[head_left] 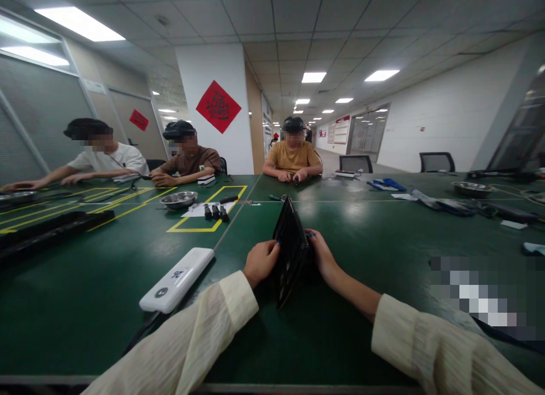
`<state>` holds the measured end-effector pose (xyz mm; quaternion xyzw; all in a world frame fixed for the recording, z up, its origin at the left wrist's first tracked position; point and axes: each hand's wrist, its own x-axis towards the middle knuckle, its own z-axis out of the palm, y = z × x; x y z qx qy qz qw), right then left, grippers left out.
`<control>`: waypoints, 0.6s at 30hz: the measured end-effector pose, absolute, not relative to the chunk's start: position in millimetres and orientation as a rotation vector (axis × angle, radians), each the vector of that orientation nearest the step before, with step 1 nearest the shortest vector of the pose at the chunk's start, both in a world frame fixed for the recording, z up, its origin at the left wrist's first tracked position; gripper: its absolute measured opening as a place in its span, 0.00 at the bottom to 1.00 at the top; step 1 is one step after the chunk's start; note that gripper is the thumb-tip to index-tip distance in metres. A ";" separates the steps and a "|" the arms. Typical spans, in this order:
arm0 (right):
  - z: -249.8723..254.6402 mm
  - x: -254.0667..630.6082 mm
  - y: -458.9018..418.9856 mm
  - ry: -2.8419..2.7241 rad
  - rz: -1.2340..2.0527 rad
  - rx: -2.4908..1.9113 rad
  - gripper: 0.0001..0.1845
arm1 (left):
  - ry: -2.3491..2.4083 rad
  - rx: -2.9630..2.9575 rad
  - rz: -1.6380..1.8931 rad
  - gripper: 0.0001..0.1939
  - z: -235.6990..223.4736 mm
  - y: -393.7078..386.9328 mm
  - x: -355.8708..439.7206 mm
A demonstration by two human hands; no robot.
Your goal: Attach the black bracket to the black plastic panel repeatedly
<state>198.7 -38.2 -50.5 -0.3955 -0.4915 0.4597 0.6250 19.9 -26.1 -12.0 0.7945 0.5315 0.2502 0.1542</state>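
Observation:
A flat black panel [290,256] stands tilted on edge over the green table, straight in front of me. Its face is glossy and dark, and I cannot make out exactly what kind of thing it is. My left hand [260,263] grips its left side, the thumb pressed near the edge. On the other side, my right hand [324,257] holds the panel's right side, with part of the fingers hidden behind it. Left of my left forearm lies a white power bank [177,281] marked 26, with a dark cable running from it.
On the green table [340,338], a metal bowl [179,200] and several black connectors [216,212] sit near yellow tape. A long black tray [51,233] lies left. Blue gloves [386,185] and another bowl [472,189] are right. Three people sit across the table, one opposite [293,156].

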 end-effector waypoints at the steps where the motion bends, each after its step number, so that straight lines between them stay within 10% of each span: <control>1: -50.2 198.6 -38.5 -1.131 1.051 -0.908 0.19 | 1.524 2.262 0.726 0.21 -11.7 -26.8 19.9; 18: -50.3 198.5 -39.3 -1.135 1.033 -0.938 0.20 | 1.550 2.239 0.738 0.20 -12.4 -28.6 20.1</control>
